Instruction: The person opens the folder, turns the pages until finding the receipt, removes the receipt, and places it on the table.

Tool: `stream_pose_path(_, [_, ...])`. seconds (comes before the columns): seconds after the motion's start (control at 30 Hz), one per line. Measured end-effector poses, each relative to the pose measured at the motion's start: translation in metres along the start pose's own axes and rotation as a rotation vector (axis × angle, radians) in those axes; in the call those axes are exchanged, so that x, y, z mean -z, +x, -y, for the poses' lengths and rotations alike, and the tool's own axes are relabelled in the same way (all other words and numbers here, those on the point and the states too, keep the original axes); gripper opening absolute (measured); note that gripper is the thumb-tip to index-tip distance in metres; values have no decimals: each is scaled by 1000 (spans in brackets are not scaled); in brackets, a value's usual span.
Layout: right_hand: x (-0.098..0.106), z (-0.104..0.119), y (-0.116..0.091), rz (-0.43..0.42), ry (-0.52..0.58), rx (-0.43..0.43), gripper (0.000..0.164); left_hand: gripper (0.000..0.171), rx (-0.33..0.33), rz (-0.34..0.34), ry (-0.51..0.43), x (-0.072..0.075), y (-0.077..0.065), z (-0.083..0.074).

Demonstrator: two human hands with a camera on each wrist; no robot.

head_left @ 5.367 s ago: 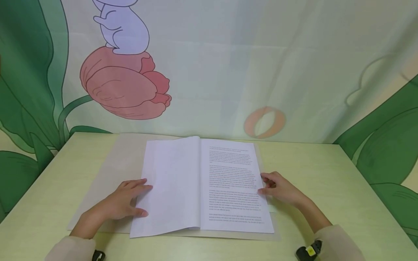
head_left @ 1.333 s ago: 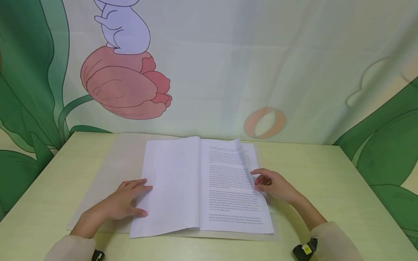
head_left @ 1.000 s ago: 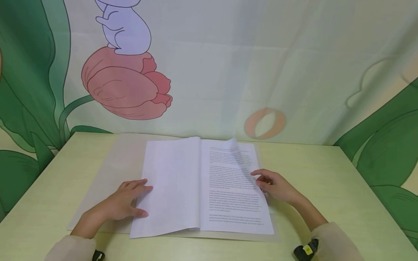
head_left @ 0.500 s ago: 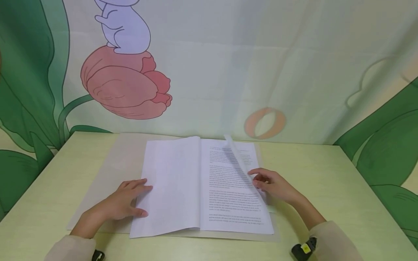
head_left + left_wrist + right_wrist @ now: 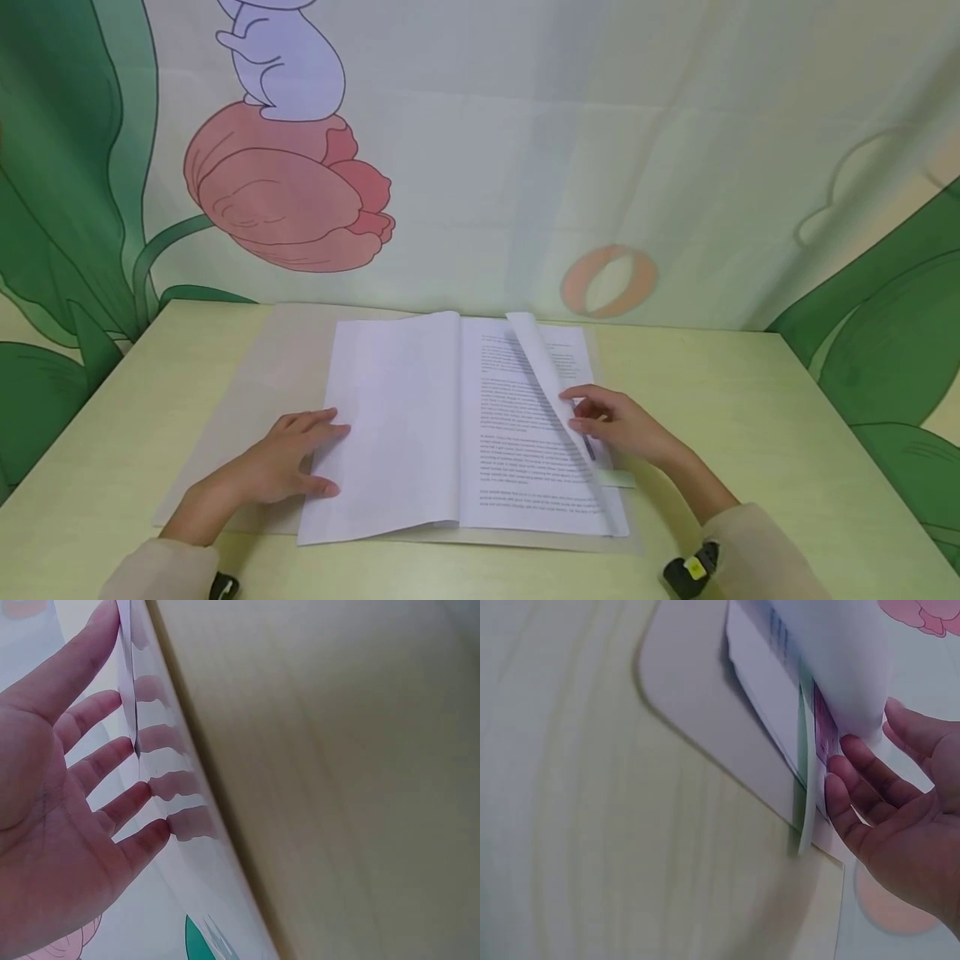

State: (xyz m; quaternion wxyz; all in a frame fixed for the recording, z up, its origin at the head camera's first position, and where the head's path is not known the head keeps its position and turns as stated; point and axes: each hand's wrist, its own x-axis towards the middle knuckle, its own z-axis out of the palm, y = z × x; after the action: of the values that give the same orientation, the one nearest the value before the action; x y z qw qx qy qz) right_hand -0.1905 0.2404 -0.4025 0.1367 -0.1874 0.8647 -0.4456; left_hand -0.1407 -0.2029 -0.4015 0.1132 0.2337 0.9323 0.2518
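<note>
A stack of printed sheets (image 5: pixel 525 483) lies spread like an opened booklet, a blank page (image 5: pixel 397 417) on its left and small text on its right. My left hand (image 5: pixel 281 462) rests at the left page's outer edge, fingers spread and fairly straight. With thumb and fingertips my right hand (image 5: pixel 618 421) holds the lifted page (image 5: pixel 542 362) by its right edge, its upper corner curling leftward. Beneath that page the right wrist view shows a pale green strip (image 5: pixel 806 795) jutting past the sheets, with a purple-pink printed piece (image 5: pixel 825 724) beside it.
A pale greyish folder cover (image 5: pixel 240 417) lies under the sheets and reaches out to the left. All of it sits on a light wooden table (image 5: pixel 750 400). Behind the table hangs a curtain (image 5: pixel 480 167) printed with a rabbit, flowers and leaves.
The right page, flat at first, has been lifted and curled leftward by my right hand, which moved slightly left. More of the green strip and a purple-pink piece now show. My left hand stayed put.
</note>
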Motion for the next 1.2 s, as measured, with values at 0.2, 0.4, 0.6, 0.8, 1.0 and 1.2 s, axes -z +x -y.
stream_pose_path(0.2, [-2,4,2,4,5,10,39,75,3,2,-1,1,1,0])
stream_pose_path(0.4, [-3,5,6,8,15,28,40,74,0,4,-2,2,1,-1])
stream_pose_path(0.6, [-6,6,9,20,18,32,43,75,1,1,1,4,0,-2])
stream_pose_path(0.8, [-10,7,12,36,-6,40,45,75,5,3,-3,3,1,-1])
stream_pose_path(1.0, [-14,11,13,48,1,52,47,75,7,5,-8,2,1,-1])
stream_pose_path(1.2, [-19,15,12,65,27,70,49,75,9,7,-13,1,0,0])
